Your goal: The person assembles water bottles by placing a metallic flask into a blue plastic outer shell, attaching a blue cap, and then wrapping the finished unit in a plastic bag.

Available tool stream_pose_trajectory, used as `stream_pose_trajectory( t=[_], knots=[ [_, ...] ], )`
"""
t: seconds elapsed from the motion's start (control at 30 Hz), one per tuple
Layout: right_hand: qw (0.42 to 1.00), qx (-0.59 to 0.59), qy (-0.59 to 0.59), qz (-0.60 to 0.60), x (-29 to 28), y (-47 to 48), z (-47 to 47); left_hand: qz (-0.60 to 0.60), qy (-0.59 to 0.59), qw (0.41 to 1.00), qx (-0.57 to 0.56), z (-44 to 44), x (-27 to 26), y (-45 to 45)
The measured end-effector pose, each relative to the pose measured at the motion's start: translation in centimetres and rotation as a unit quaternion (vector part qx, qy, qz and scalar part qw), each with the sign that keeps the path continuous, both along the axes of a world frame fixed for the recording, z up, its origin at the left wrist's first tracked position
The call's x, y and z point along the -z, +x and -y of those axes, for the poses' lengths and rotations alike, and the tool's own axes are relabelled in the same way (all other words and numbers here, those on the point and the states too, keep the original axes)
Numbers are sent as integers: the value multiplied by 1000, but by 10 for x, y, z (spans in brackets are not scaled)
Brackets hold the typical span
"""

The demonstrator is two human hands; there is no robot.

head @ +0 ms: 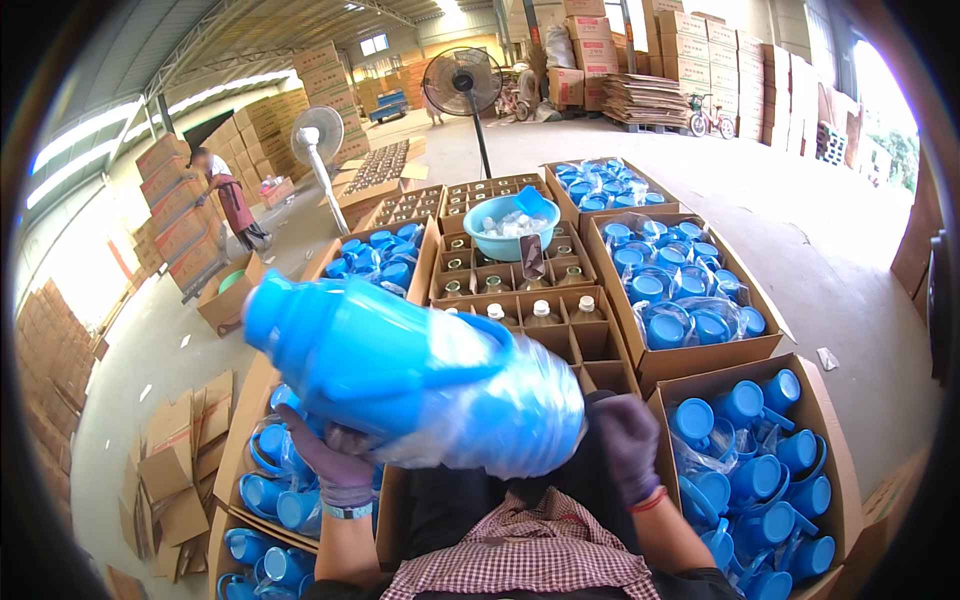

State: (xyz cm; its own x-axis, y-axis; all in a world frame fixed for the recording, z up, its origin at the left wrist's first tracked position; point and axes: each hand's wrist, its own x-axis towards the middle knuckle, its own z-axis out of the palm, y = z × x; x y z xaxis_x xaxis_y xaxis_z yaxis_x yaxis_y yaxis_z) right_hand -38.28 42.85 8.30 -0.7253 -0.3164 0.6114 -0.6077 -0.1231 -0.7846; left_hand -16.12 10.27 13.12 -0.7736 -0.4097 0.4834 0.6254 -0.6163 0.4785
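Note:
A blue plastic vacuum flask (367, 360) with a side handle lies tilted across my lap. A clear plastic bag (517, 405) covers its lower part. My left hand (337, 457), in a purple glove, supports the flask from below near its neck end. Close by the flask's base is my right hand (626, 442), gloved too, with its fingers curled. Motion blur hides whether it grips the bag. In front of me stands a divided carton (622, 352) holding bottle-like pieces with white caps (541, 309); some of its cells are hidden behind the flask.
Blue flask casings fill cartons on my right (757, 487) and left (277, 487). A light-blue basin (491, 244) of small white pieces and a phone (532, 256) rest on another divided carton. Beyond are fans (463, 81). Flattened cardboard (180, 480) lies left. A person (229, 199) stands farther off.

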Motion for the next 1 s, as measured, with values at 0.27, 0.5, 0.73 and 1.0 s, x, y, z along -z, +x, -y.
stream_pose_trajectory(
  t=[0.27,0.5,0.73,1.0],
  knots=[
    [892,-46,-44,-448,-45,-15,28,48,216,975,-18,-6,34,11],
    [723,-116,4,-681,-108,-38,10,8,449,873,188,-14,61,22],
    [982,-82,149,-83,-49,-4,1,120,225,967,13,-45,74,2],
    [983,-143,87,79,35,28,28,3,179,983,36,-35,91,14]
  ],
)
